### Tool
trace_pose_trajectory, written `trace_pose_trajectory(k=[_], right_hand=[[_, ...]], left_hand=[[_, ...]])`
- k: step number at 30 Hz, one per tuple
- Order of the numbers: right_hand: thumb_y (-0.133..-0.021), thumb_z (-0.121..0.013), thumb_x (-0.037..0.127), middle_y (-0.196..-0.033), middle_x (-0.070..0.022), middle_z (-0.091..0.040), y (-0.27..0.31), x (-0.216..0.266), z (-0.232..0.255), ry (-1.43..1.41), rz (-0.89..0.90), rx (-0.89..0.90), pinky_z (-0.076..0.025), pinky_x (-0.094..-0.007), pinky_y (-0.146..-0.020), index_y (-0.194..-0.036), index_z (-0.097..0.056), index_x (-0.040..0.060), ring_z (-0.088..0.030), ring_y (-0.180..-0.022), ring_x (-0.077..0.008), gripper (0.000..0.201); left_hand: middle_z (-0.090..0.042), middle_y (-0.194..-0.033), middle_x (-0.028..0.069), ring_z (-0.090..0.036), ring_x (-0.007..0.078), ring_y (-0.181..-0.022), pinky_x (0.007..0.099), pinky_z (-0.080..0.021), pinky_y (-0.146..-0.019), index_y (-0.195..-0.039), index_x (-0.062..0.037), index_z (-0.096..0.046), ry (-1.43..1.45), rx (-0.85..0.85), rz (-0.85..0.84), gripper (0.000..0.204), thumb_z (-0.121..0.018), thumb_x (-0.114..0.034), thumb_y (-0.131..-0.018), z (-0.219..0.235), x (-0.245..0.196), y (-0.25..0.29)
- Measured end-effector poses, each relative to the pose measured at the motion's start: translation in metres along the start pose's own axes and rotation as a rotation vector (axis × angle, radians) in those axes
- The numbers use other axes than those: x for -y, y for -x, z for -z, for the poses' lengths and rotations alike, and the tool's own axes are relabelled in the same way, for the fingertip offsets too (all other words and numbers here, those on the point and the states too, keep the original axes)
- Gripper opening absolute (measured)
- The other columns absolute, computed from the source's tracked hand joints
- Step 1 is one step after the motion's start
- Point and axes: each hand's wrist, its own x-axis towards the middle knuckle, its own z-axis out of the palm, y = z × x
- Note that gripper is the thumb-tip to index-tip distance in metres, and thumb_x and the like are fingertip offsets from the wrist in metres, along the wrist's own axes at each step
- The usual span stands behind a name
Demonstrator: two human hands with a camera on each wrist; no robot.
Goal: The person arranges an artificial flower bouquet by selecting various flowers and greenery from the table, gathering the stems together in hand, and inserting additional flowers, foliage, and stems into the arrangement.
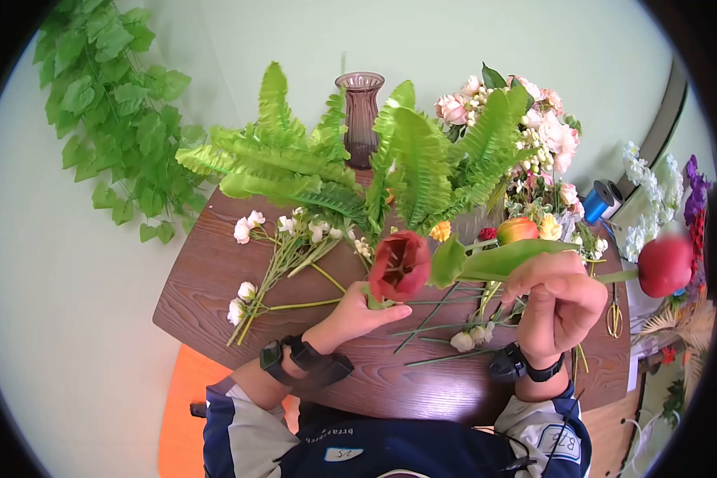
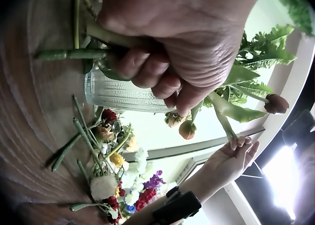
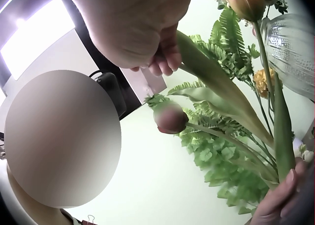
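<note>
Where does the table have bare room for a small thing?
Along the front edge of the table, bordered by green stems, and between white flowers and its left edge. Beyond the right hand, fern leaves and pink roses crowd it.

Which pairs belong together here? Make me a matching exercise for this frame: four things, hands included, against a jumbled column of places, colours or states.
Things
1. Left hand
2. Vine
3. Right hand
4. Tall vase

Descriptions
A. Purplish-brown, see-through
B. Fingers pinching a leaf
C. Gripping tulip stems
D. Hanging at the left of the head view

Pairs: 1-C, 2-D, 3-B, 4-A
</note>
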Motion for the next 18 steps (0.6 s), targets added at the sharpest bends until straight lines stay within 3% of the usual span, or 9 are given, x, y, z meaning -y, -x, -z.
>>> trace_pose_trajectory(k=[2,5,7,11,13,14,16,18], right_hand=[[-0.086,-0.046,-0.005,-0.076,-0.0123,-0.054,-0.001,-0.001,0.001,-0.008,-0.018,0.029,-0.046,-0.0274,-0.052,-0.094,-0.048,0.0034,-0.055,-0.060,-0.0177,0.012],[-0.087,-0.046,-0.005,-0.076,-0.0121,-0.055,0.000,-0.003,0.000,-0.078,-0.057,0.016,-0.045,-0.0252,-0.051,-0.098,-0.047,0.0030,-0.054,-0.059,-0.0163,0.014],[-0.087,-0.046,-0.005,-0.076,-0.0119,-0.055,0.000,-0.004,-0.003,-0.141,-0.079,-0.025,-0.044,-0.0242,-0.051,-0.099,-0.047,0.0027,-0.054,-0.059,-0.0156,0.014],[-0.086,-0.047,-0.004,-0.077,-0.0116,-0.056,0.001,-0.004,-0.007,-0.079,-0.121,0.028,-0.044,-0.0234,-0.051,-0.094,-0.052,0.0022,-0.053,-0.058,-0.0142,0.011],[-0.086,-0.048,-0.004,-0.077,-0.0113,-0.056,0.004,-0.004,-0.011,-0.060,-0.108,0.078,-0.043,-0.0232,-0.050,-0.092,-0.054,0.0020,-0.053,-0.058,-0.0139,0.010],[-0.086,-0.048,-0.004,-0.077,-0.0109,-0.057,0.005,-0.004,-0.012,-0.087,-0.103,0.090,-0.043,-0.0234,-0.051,-0.091,-0.054,0.0020,-0.052,-0.058,-0.0139,0.010],[-0.085,-0.047,-0.005,-0.076,-0.0100,-0.057,0.005,-0.003,-0.015,-0.119,-0.097,0.105,-0.044,-0.0240,-0.052,-0.090,-0.055,0.0020,-0.052,-0.059,-0.0144,0.012],[-0.085,-0.047,-0.006,-0.076,-0.0101,-0.057,0.004,-0.005,-0.011,-0.127,-0.123,0.128,-0.044,-0.0240,-0.052,-0.091,-0.055,0.0020,-0.053,-0.060,-0.0145,0.013]], left_hand=[[-0.053,-0.083,-0.0062,-0.048,0.0016,-0.070,0.0173,-0.039,-0.058,-0.095,-0.0093,-0.056,0.003,0.032,-0.007,0.027,-0.072,-0.020,-0.076,0.000,0.002,-0.001],[-0.060,-0.080,-0.0010,-0.051,0.0064,-0.070,0.0225,-0.043,-0.065,-0.092,-0.0018,-0.062,0.005,-0.003,-0.031,0.028,-0.073,-0.020,-0.074,0.001,0.001,-0.001],[-0.053,-0.083,-0.0074,-0.049,0.0035,-0.073,0.0194,-0.040,-0.063,-0.097,-0.0086,-0.056,-0.064,0.068,-0.006,0.028,-0.071,-0.022,-0.077,0.003,0.000,-0.001],[-0.053,-0.083,-0.0074,-0.049,0.0043,-0.076,0.0205,-0.040,-0.065,-0.099,-0.0074,-0.056,0.038,0.038,-0.059,0.030,-0.070,-0.022,-0.077,-0.005,-0.002,-0.002],[-0.052,-0.080,-0.0058,-0.049,0.0047,-0.069,0.0206,-0.040,-0.060,-0.098,-0.0062,-0.055,-0.114,-0.082,-0.261,0.027,-0.068,-0.020,-0.079,-0.005,0.010,-0.006],[-0.052,-0.080,-0.0058,-0.049,0.0047,-0.069,0.0206,-0.040,-0.060,-0.098,-0.0062,-0.055,-0.115,-0.082,-0.260,0.027,-0.068,-0.020,-0.079,-0.003,0.011,-0.006],[-0.051,-0.074,-0.0041,-0.046,0.0049,-0.059,0.0208,-0.037,-0.053,-0.093,-0.0055,-0.054,0.084,-0.032,-0.065,0.017,-0.063,-0.016,-0.083,0.000,0.009,-0.005],[-0.049,-0.070,-0.0042,-0.043,0.0047,-0.056,0.0206,-0.035,-0.050,-0.089,-0.0055,-0.053,0.136,-0.011,-0.030,0.014,-0.061,-0.016,-0.085,0.001,0.012,-0.006]])
